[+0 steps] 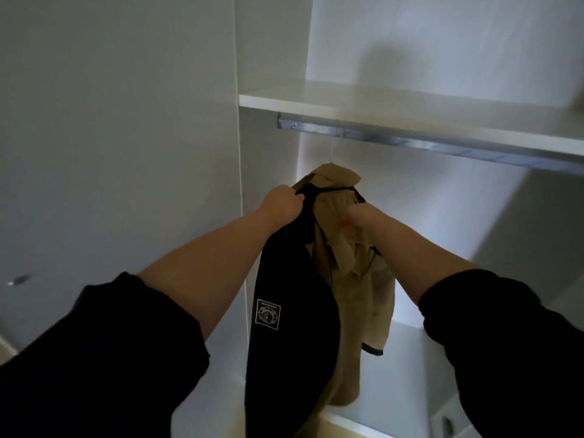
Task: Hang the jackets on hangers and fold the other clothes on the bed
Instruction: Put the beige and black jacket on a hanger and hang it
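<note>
Though dim inside, white wardrobe [271,52]: shelf [395,101], metal rail [410,141], jacket [363,295] beneath.

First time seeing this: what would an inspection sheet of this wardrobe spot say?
Surface: white shelf above, lower board below.
Job's things: tan jacket hangs under the metal rail; black cloth with a white patch drapes beside it; hanger mostly hidden.
Clutter: nothing seen.
Grips: left hand holds the black cloth near the collar; right hand pinches the tan jacket's front.
Cables: nothing seen.
Surroundings: plain white wardrobe panel at left.
</note>
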The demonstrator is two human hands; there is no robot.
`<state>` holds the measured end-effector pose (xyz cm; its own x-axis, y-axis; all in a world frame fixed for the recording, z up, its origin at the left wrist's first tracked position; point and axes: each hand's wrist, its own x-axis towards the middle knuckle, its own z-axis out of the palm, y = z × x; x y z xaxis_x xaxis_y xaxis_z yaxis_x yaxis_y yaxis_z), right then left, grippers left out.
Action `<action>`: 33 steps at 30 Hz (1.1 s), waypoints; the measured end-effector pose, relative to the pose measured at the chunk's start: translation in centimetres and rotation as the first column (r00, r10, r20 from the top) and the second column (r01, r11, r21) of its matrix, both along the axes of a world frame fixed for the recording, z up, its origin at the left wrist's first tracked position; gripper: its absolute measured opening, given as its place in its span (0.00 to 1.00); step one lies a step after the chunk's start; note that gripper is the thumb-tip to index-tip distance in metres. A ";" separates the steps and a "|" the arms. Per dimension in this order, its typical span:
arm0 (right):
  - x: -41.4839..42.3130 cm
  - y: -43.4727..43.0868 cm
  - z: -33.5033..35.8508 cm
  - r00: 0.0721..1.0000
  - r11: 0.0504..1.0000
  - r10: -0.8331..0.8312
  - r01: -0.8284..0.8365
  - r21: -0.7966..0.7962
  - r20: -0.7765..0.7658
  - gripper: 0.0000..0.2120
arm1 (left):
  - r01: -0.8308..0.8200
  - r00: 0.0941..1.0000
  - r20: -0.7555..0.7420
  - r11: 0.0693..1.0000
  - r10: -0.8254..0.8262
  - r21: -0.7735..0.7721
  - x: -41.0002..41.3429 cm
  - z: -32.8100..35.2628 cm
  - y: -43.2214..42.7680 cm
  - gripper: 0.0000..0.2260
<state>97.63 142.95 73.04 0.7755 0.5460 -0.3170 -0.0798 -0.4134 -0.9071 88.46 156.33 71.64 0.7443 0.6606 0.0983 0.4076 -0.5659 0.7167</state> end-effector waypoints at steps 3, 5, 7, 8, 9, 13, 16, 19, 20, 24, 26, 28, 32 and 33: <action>0.9 2.0 -0.7 0.990 0.999 0.038 -0.039 -0.002 -0.134 0.19 | -0.054 0.998 -0.010 0.998 0.055 0.010 2.0 -0.3 1.4 0.18; 1.7 3.6 -0.8 0.995 0.999 0.045 -0.045 -0.006 -0.094 0.18 | -0.077 0.997 -0.005 0.997 0.077 -0.004 3.2 -0.5 2.7 0.18; 3.6 5.4 -1.3 0.995 0.998 0.051 -0.054 -0.036 -0.086 0.17 | -0.085 0.996 0.031 0.996 0.085 -0.024 4.7 -1.0 4.2 0.18; 4.3 6.1 -1.2 0.996 0.996 0.051 -0.056 -0.063 -0.077 0.17 | -0.083 0.995 0.048 0.996 0.084 -0.016 5.2 -1.0 4.6 0.17; 5.0 6.7 -1.4 0.994 0.997 0.044 -0.051 -0.062 -0.098 0.17 | -0.081 0.996 0.047 0.996 0.082 -0.026 5.9 -1.1 5.1 0.14; 7.7 8.8 -3.0 0.993 0.991 0.072 -0.082 -0.108 -0.092 0.19 | -0.138 0.989 0.055 0.990 0.140 -0.038 8.7 -1.8 7.8 0.18; 10.0 9.8 -4.3 0.995 0.995 0.016 -0.025 -0.093 -0.098 0.16 | -0.176 0.984 0.041 0.984 0.176 -0.007 10.2 -3.2 10.0 0.19; 11.0 9.8 -5.6 0.998 0.994 0.023 -0.029 -0.102 -0.064 0.09 | -0.160 0.987 0.001 0.986 0.160 -0.047 10.7 -5.2 10.8 0.17; 11.2 9.7 -6.2 0.999 0.993 0.028 -0.033 -0.112 -0.040 0.09 | -0.164 0.986 -0.021 0.985 0.163 -0.061 10.8 -5.7 11.0 0.16; 11.8 9.0 -7.9 0.999 0.990 -0.027 0.029 -0.137 0.017 0.14 | -0.110 0.985 -0.124 0.990 0.121 0.090 10.9 -7.5 11.5 0.17; 12.1 8.4 -8.3 0.998 0.990 -0.041 0.047 -0.132 0.051 0.15 | -0.096 0.981 -0.150 0.982 0.121 0.163 10.7 -7.7 11.5 0.17; 12.1 7.6 -8.5 0.993 0.991 -0.065 0.077 -0.112 0.101 0.15 | -0.096 0.987 -0.111 0.974 0.120 0.205 10.4 -7.8 11.4 0.16; 11.1 5.3 -7.9 0.977 0.993 -0.081 0.097 -0.074 0.196 0.15 | 0.029 0.999 0.009 0.923 -0.035 0.384 9.5 -7.2 9.0 0.26; 10.7 4.5 -7.6 0.966 0.993 -0.068 0.090 -0.079 0.249 0.15 | 0.067 0.997 -0.006 0.900 -0.071 0.432 9.2 -6.9 8.0 0.28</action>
